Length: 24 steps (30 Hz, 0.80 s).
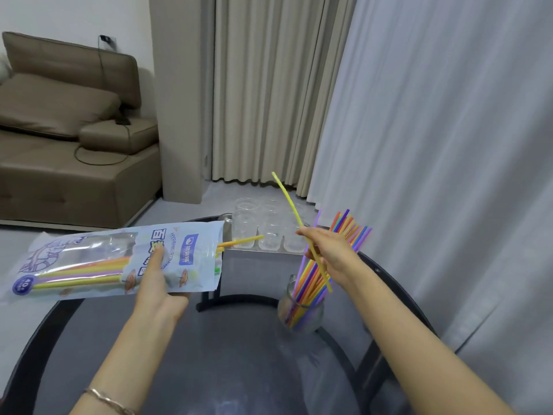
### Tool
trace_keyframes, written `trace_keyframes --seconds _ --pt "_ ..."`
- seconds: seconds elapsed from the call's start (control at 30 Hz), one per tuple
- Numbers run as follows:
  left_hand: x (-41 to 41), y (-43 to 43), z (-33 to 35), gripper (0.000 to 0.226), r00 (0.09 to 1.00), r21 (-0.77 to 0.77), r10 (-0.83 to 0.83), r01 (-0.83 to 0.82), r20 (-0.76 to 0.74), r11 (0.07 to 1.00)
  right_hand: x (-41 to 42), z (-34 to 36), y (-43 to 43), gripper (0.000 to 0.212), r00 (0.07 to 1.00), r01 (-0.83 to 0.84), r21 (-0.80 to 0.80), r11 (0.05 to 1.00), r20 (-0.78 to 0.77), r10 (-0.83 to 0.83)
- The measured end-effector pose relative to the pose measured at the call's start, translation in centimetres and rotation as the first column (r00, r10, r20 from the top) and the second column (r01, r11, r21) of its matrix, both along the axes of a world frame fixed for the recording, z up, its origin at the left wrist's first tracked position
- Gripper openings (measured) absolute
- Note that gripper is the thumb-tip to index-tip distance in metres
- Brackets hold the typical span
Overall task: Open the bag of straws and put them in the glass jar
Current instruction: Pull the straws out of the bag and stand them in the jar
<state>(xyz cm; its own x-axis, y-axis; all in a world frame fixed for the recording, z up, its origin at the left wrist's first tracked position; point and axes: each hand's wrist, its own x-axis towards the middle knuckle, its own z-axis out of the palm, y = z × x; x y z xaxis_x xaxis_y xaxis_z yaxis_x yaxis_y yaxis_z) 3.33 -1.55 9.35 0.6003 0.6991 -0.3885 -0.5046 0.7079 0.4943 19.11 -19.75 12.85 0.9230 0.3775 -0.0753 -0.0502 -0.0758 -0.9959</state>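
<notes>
My left hand (pixel 157 283) holds the pale blue bag of straws (pixel 89 262) flat above the table, thumb on top. Its open mouth faces right, and an orange straw (pixel 242 240) pokes out of it; more coloured straws show through the clear window. My right hand (pixel 326 253) pinches one yellow straw (pixel 294 214), tilted, its lower end above the glass jar (pixel 300 311). The jar stands on the table at centre right and holds several coloured straws (pixel 348 227) that fan up behind my right hand.
The round dark glass table (pixel 227 354) fills the lower view. Several empty clear glasses (pixel 270 232) stand on a metal tray (pixel 257 253) at its far edge. A brown sofa (pixel 59 139) is at the left, curtains (pixel 434 145) behind and to the right.
</notes>
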Motion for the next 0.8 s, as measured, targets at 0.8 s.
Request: trace_keyframes --seconds 0.8 --pt "-2.9 -5.6 -3.6 0.010 0.993 0.019 -0.106 0.107 -0.045 0.994 -4.2 -5.3 -6.6 0.020 0.900 0.359 -0.190 0.914 0.331 -0.285"
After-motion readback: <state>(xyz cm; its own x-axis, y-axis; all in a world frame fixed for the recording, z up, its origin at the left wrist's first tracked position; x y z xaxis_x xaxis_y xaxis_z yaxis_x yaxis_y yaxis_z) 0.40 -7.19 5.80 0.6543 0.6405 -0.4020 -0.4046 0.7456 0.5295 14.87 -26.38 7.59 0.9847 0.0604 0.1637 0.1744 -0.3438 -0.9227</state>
